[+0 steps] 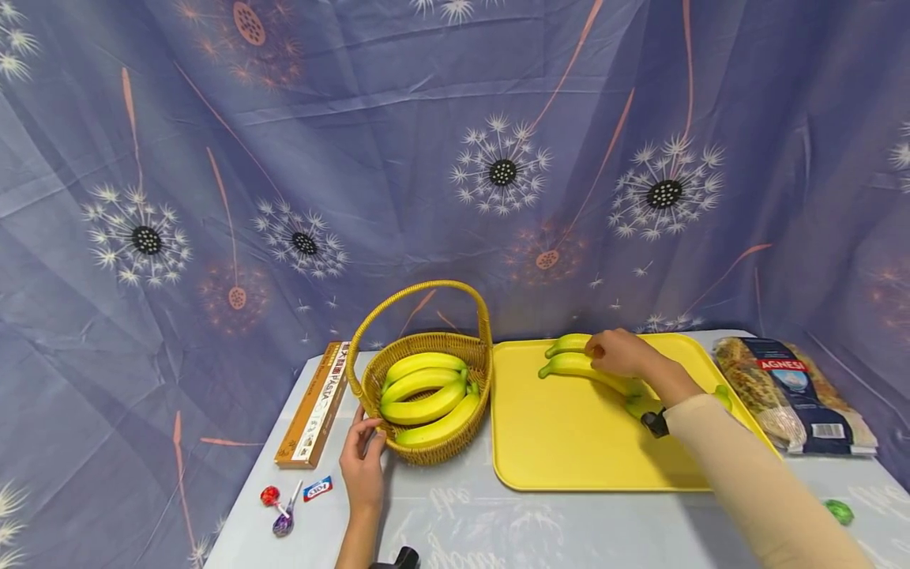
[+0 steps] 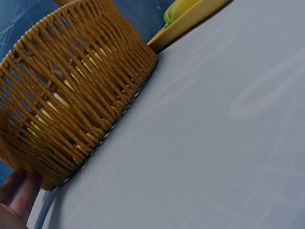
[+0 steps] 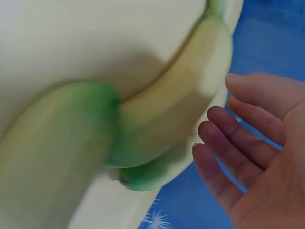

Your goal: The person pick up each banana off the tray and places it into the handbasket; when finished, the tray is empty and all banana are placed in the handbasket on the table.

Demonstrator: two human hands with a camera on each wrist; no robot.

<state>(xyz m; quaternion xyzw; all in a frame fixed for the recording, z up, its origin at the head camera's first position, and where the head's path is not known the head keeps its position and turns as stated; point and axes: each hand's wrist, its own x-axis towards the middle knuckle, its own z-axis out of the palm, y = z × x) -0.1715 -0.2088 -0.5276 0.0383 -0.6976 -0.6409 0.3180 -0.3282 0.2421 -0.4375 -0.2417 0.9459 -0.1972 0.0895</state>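
Note:
My left hand [image 1: 364,466] touches the left front side of a wicker basket [image 1: 444,452] with a tall handle. In the left wrist view its fingers [image 2: 26,198] rest against the woven outer wall. Several yellow bananas [image 1: 425,408] lie inside the basket. Over the far part of a yellow tray [image 1: 562,450], my right hand [image 1: 626,354] is above more bananas [image 1: 579,365] with green ends. The right wrist view shows this hand with loosely bent, spread fingers, holding nothing, beside a banana [image 3: 176,95]. Part of the tray's bananas is hidden by the right hand and forearm.
Left of the basket lies a long pasta box [image 1: 313,407]. Two lollipops [image 1: 283,521] and a small Fox's packet [image 1: 317,488] lie in front of it. Right of the tray sit an Agnesi pasta bag [image 1: 792,399] and a green wrapped candy [image 1: 839,511]. A patterned curtain [image 1: 398,182] hangs behind.

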